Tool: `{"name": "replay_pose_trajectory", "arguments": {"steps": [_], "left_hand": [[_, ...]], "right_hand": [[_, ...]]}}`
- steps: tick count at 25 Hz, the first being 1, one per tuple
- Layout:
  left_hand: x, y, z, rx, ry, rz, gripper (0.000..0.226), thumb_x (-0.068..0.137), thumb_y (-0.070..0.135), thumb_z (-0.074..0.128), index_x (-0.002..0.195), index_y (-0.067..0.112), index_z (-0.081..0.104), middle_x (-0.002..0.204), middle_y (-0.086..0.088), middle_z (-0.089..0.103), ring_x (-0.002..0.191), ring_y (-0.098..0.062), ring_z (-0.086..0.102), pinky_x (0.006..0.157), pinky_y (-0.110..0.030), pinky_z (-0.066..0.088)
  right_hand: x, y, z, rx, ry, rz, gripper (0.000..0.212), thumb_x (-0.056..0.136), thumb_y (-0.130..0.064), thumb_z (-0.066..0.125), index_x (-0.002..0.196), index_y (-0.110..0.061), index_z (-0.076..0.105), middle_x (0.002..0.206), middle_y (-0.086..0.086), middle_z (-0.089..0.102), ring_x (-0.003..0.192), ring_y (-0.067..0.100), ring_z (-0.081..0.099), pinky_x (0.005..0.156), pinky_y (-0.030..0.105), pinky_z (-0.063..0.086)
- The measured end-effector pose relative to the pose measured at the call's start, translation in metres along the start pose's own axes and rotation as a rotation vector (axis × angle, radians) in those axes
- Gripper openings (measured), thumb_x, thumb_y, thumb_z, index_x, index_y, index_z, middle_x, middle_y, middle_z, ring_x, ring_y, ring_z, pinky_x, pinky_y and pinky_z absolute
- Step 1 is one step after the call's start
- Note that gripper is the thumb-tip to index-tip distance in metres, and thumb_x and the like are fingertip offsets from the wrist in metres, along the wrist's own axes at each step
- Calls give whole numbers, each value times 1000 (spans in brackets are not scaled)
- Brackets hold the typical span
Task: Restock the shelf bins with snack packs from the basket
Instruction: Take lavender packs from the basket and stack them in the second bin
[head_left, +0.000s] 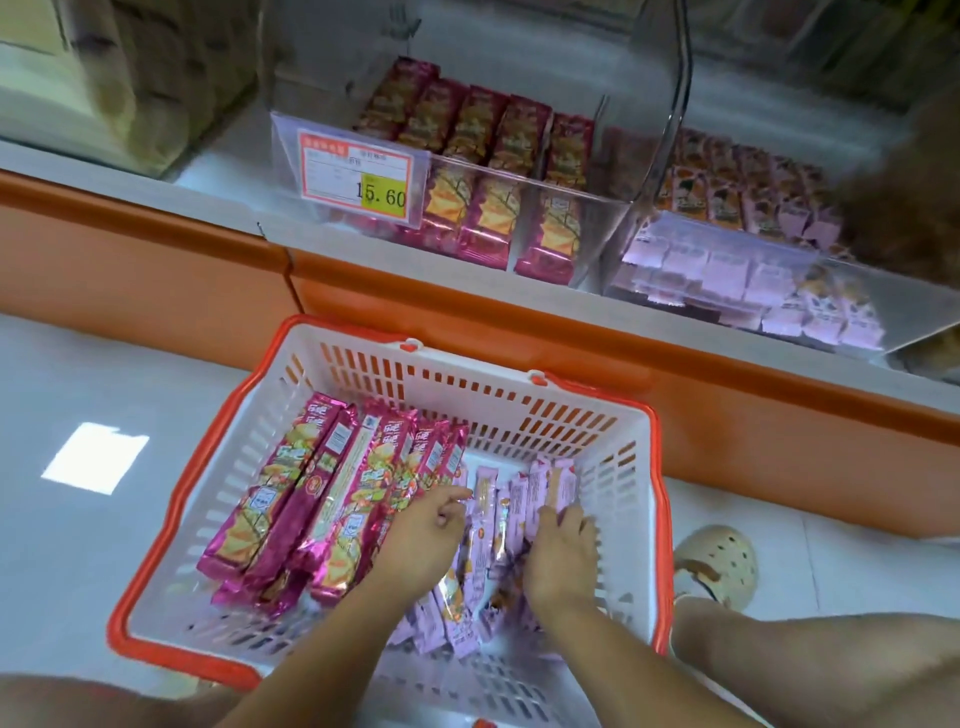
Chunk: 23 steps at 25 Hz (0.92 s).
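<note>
Both hands are sunk into the right half of the basket (592, 415), among the pale lilac snack packs (485, 512). Fingers of the left hand (421, 540) are spread and laid flat on the packs, nothing yet enclosed. The right hand (561, 558) is curled over the packs beside the basket wall; whether any pack is actually pinched cannot be told. Gathering appears to be the step in hand. Next, a bundle would have to be closed on and lifted to the right-hand bin (769, 291), where matching lilac packs are stocked. Long magenta packs (291, 514) are stacked just left of the left hand, matching the middle bin (566, 228) behind its price tag (358, 171).
</note>
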<state>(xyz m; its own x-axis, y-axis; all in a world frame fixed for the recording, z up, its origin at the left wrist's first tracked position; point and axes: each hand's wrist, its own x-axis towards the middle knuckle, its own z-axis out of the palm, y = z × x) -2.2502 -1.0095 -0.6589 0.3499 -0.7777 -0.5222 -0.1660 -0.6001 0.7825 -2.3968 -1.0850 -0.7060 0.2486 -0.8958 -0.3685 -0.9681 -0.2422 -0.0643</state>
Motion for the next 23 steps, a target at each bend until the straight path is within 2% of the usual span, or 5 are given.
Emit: {"name": "replay_pose_trajectory", "arguments": {"steps": [7, 11, 14, 17, 23], "left_hand": [[-6, 5, 6, -64, 16, -49, 36, 101, 18, 41, 135, 17, 50, 118, -15, 61, 68, -21, 55, 66, -29, 43], [1, 17, 1, -472, -5, -213, 41, 99, 23, 49, 140, 18, 44, 119, -15, 61, 86, -17, 63, 75, -30, 54], [9, 24, -5, -824, -87, -260, 46, 95, 25, 57, 138, 16, 46, 129, -15, 60, 117, -28, 59, 94, -42, 53], [8, 34, -12, -830, -101, -193, 45, 89, 23, 65, 133, 21, 55, 135, -22, 52, 128, -33, 49, 97, -45, 50], [-6, 54, -19, -696, -20, -61, 25, 89, 22, 66, 113, 25, 66, 99, -7, 72, 82, -17, 69, 82, -39, 58]], "right_hand": [[-6, -2, -21, 729, 61, 110, 31, 87, -11, 60, 118, -13, 61, 127, 6, 44, 95, 22, 57, 92, 34, 47], [-31, -14, -60, 1520, -109, 307, 19, 93, -16, 57, 107, -9, 67, 89, 5, 71, 71, 14, 68, 67, 25, 54], [-55, -13, -87, 2036, -367, 324, 20, 95, -6, 50, 105, -2, 68, 92, 11, 75, 82, 23, 71, 64, 29, 60], [-67, -5, -89, 2119, -536, 340, 23, 93, -5, 51, 111, -2, 64, 101, 19, 72, 98, 37, 62, 74, 37, 61], [-67, 0, -83, 1859, -493, 260, 22, 85, -4, 63, 105, 5, 65, 90, 14, 68, 77, 22, 67, 71, 35, 58]]}}
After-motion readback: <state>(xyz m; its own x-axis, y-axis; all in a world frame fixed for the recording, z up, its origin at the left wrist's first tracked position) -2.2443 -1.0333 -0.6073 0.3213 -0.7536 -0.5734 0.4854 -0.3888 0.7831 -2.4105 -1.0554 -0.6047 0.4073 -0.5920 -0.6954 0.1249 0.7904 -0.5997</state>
